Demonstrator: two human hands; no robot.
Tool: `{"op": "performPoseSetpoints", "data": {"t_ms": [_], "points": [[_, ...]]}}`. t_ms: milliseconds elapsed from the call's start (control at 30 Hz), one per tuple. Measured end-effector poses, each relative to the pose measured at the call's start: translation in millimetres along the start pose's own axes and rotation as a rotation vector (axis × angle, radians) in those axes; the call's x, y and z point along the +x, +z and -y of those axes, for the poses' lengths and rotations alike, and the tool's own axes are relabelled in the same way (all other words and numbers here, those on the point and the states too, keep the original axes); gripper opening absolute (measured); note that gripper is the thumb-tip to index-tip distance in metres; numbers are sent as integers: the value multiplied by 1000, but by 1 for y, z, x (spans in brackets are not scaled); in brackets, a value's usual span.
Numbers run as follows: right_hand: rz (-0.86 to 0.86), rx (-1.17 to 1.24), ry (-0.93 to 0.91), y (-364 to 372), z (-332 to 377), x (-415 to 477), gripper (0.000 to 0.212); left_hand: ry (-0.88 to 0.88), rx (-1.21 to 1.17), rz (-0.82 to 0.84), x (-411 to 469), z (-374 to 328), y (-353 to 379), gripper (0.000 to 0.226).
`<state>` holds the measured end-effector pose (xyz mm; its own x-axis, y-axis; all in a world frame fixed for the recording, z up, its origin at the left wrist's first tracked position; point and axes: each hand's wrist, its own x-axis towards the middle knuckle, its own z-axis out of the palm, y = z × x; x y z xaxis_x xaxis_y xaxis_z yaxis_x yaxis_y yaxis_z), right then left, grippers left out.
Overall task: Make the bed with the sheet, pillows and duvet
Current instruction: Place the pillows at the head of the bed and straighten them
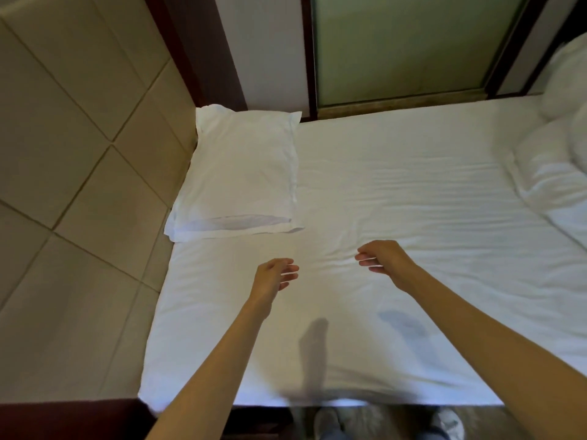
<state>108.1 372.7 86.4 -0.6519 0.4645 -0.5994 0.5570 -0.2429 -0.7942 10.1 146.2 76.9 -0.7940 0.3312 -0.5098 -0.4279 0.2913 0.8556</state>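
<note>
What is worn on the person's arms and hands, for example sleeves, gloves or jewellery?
Nothing that shows. The left hand and the right hand are bare: no gloves, no watch, no ring that I can make out. The left forearm and the right forearm are bare too, with no sleeve in view.

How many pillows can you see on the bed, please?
1: the pillow lies flat at the far left corner of the bed. The bunched white bedding at the right edge may hide others.
</note>
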Motion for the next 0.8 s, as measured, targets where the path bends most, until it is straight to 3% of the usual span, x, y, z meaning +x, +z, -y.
{"op": "performPoseSetpoints", "data": {"t_ms": [167, 533, 800], "points": [[0, 8, 4, -66, -8, 4, 15, -7, 24, 21, -1, 0, 72, 21], [5, -21, 79, -284, -50, 8, 14, 1, -33, -28, -43, 2, 275, 24], [-2, -12, 94, -365, -52, 20, 16, 9, -2, 2, -52, -8, 370, 23]]}}
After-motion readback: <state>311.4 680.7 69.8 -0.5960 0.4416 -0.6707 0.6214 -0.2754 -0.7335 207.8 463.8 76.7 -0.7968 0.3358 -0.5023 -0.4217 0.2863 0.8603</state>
